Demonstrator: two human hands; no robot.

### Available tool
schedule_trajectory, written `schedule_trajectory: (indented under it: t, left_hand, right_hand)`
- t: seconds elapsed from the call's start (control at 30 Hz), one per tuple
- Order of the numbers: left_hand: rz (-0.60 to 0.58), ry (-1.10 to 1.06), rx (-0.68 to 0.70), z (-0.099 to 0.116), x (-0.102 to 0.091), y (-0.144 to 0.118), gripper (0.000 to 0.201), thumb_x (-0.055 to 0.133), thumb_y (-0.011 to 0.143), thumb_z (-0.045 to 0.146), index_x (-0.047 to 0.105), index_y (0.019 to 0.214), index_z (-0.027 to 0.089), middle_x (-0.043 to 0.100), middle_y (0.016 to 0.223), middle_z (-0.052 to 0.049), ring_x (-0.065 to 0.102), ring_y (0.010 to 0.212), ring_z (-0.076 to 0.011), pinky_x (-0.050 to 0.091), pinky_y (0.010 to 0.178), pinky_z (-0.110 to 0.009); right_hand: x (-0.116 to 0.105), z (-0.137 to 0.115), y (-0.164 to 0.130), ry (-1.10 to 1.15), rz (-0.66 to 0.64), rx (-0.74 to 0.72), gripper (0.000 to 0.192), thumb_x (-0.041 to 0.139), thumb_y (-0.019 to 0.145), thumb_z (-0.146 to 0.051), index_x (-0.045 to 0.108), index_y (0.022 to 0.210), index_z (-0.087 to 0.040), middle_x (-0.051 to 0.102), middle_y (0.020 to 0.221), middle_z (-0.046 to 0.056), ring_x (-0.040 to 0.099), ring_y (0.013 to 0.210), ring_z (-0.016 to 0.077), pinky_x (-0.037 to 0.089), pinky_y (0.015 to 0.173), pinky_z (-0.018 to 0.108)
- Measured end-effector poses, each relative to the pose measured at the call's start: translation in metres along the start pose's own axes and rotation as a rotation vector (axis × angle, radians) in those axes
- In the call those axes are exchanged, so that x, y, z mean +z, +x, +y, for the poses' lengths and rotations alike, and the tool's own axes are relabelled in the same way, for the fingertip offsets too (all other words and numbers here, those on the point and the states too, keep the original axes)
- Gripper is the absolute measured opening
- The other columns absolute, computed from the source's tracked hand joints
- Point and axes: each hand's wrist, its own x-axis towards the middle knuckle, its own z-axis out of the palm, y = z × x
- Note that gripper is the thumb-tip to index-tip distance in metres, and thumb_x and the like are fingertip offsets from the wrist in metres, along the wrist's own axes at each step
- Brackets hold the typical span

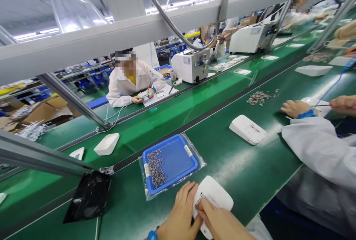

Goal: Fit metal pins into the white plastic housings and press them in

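A white plastic housing (215,194) with rounded corners lies on the green bench in front of me. Along its left edge rests my left hand (180,210), fingers together and thumb bent over the near part, holding it. My right hand (218,219) reaches across the housing, its fingers pinched at a recess with small slots. Whatever is between those fingertips is too small or hidden to make out. Just beyond my hands, a blue tray (178,162) sits on a clear plastic bag, with many small metal parts (156,169) heaped at its left side.
Another white housing (247,129) lies farther right, near a pile of small metal parts (258,98). A co-worker's sleeve (319,147) is at the right edge. A green conveyor belt (167,112) runs behind the bench; a black fan-like object (90,197) stands left.
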Motion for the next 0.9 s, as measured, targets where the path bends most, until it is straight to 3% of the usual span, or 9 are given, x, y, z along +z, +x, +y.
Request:
schedule_trajectory:
  t: [0.1,0.2,0.3,0.47,0.6,0.77,0.9]
  left_hand:
    - [0.017,-0.011,0.054,-0.007,-0.006,-0.002,0.073,0.052,0.089,0.022,0.025,0.157,0.013,0.035,0.158,-0.020,0.027,0.152,-0.0326,0.023,0.125,-0.061]
    - [0.070,0.027,0.023,-0.011,-0.007,-0.004,0.062,0.044,0.094,0.021,0.030,0.154,0.014,0.040,0.155,-0.018,0.030,0.151,-0.0299,0.021,0.126,-0.061]
    - [0.055,0.035,-0.013,-0.011,-0.009,-0.006,0.060,0.040,0.097,0.024,0.028,0.156,0.015,0.036,0.159,-0.015,0.022,0.154,-0.0283,0.017,0.127,-0.061]
    - [-0.056,-0.044,-0.034,-0.005,-0.020,-0.005,0.076,0.056,0.091,0.031,0.024,0.158,0.015,0.026,0.165,-0.014,0.011,0.157,-0.0291,0.011,0.129,-0.060]
    - [-0.082,-0.037,-0.034,-0.003,-0.025,-0.005,0.085,0.059,0.087,0.029,0.017,0.159,0.011,0.019,0.166,-0.016,0.006,0.158,-0.0290,0.008,0.129,-0.059]
    - [-0.016,-0.054,0.052,-0.017,-0.012,-0.002,0.093,0.061,0.079,0.022,0.015,0.160,0.015,0.020,0.166,-0.014,0.009,0.157,-0.0288,0.009,0.129,-0.059]
    - [0.013,-0.060,0.074,-0.020,-0.008,-0.004,0.100,0.062,0.074,0.017,0.012,0.160,0.018,0.020,0.167,-0.012,0.010,0.157,-0.0292,0.010,0.129,-0.059]
  right_hand:
    - [0.000,-0.016,0.006,0.011,-0.024,-0.075,0.023,0.035,0.096,-0.009,0.056,0.103,-0.019,0.068,0.100,0.007,0.068,0.077,0.0164,0.033,0.059,0.028]
    - [-0.011,-0.024,0.014,-0.033,-0.018,-0.079,0.024,0.036,0.098,-0.012,0.058,0.105,-0.019,0.069,0.102,0.005,0.067,0.076,0.0150,0.034,0.060,0.028]
    - [-0.022,-0.031,0.022,-0.178,-0.041,-0.017,0.021,0.044,0.096,-0.013,0.063,0.102,-0.020,0.070,0.101,0.004,0.070,0.078,0.0175,0.034,0.059,0.029]
    - [-0.027,-0.042,0.046,-0.364,-0.176,0.062,0.024,0.051,0.091,-0.011,0.068,0.107,-0.017,0.074,0.100,0.008,0.073,0.083,0.0254,0.035,0.057,0.031]
    - [-0.025,-0.045,0.056,-0.402,-0.155,0.075,0.033,0.050,0.091,-0.012,0.065,0.121,-0.013,0.075,0.102,0.009,0.074,0.085,0.0247,0.035,0.056,0.030]
    - [-0.019,-0.037,0.055,-0.404,-0.116,0.126,0.024,0.056,0.086,-0.011,0.070,0.105,-0.015,0.076,0.093,0.007,0.075,0.080,0.0255,0.036,0.055,0.031]
    - [-0.008,-0.030,0.054,-0.388,-0.050,0.029,0.025,0.056,0.085,-0.010,0.070,0.106,-0.016,0.076,0.090,0.006,0.074,0.074,0.0245,0.037,0.053,0.031]
